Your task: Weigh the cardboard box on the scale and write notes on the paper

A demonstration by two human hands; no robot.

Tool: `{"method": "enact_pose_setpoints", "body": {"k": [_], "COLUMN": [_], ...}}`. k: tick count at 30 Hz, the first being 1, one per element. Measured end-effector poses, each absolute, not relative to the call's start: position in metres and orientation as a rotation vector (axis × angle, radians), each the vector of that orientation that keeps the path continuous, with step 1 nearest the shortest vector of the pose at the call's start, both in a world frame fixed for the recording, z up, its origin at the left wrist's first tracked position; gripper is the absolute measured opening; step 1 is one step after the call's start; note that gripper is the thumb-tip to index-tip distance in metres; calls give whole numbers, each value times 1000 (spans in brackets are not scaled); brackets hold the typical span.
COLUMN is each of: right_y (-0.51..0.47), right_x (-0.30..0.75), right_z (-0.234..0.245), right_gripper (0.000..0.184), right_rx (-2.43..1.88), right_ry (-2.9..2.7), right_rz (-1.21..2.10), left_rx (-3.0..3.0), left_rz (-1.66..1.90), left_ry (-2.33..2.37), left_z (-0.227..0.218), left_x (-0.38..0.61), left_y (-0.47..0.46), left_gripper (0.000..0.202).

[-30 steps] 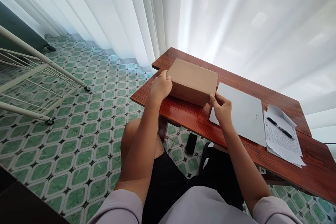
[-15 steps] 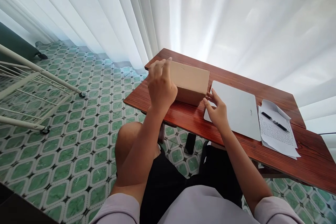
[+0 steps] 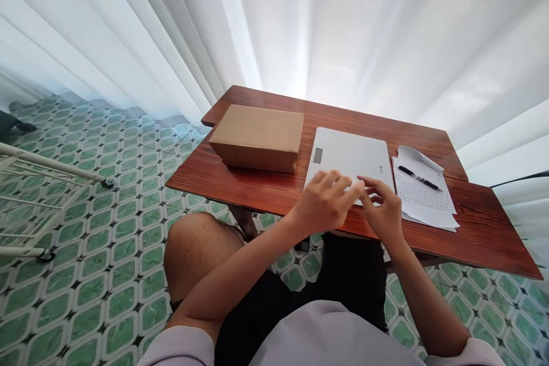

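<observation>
A closed brown cardboard box (image 3: 257, 136) rests on the left end of a reddish wooden table (image 3: 467, 223), with neither hand on it. To its right lies a flat white closed laptop (image 3: 349, 155). My left hand (image 3: 325, 201) and my right hand (image 3: 383, 207) hover together over the laptop's near edge. Both have fingers spread and hold nothing. Whether the fingertips touch the laptop I cannot tell.
Written sheets of paper (image 3: 422, 199) with a black pen (image 3: 418, 178) on top lie right of the laptop. White curtains (image 3: 300, 23) hang behind the table. A white metal rack (image 3: 38, 183) stands on the green tiled floor (image 3: 107, 240) at the left.
Both hands have let go of the cardboard box and moved right to the near edge of the laptop. The view has swung, so the table sits more centred.
</observation>
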State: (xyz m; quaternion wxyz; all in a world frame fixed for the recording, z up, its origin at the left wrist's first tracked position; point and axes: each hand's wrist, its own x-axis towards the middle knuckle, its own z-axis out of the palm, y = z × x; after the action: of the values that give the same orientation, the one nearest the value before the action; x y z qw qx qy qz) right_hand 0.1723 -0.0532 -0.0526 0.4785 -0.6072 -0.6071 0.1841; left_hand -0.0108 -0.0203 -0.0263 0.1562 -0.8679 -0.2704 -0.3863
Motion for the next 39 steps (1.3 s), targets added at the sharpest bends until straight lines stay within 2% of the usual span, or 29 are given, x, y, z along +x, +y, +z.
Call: {"method": "enact_pose_setpoints", "body": {"k": [8, 12, 16, 19, 21, 29, 33, 39], "right_y": [-86, -90, -81, -66, -56, -29, -26, -27], "right_x": [241, 274, 319, 357, 377, 401, 401, 403], "right_z": [-58, -60, -60, -63, -66, -85, -91, -96], "right_gripper": [23, 30, 36, 39, 41, 44, 39, 31], "right_rx": [-1606, -1684, -1897, -2092, -2197, -2382, -2363, -2292], "right_ry": [-1524, -1611, -1697, -1691, -1685, -1793, -1803, -1850], "right_rz": [288, 241, -40, -293, -352, -253, -204, -342], "left_rx": [-2820, -2924, -2950, -2903, -2854, -2667, -2664, -2779], "left_rz": [-734, -549, -385, -397, -423, -558, -538, -479], "left_ry": [-429, -297, -171, -49, 37, 195, 136, 93], "left_z": [-72, -86, -92, -90, -87, -79, -83, -92], "left_x": [39, 52, 63, 73, 83, 139, 161, 165], "left_y": [-58, -64, -62, -57, -54, -41, -37, -38], "left_gripper": [11, 21, 27, 29, 29, 34, 38, 43]}}
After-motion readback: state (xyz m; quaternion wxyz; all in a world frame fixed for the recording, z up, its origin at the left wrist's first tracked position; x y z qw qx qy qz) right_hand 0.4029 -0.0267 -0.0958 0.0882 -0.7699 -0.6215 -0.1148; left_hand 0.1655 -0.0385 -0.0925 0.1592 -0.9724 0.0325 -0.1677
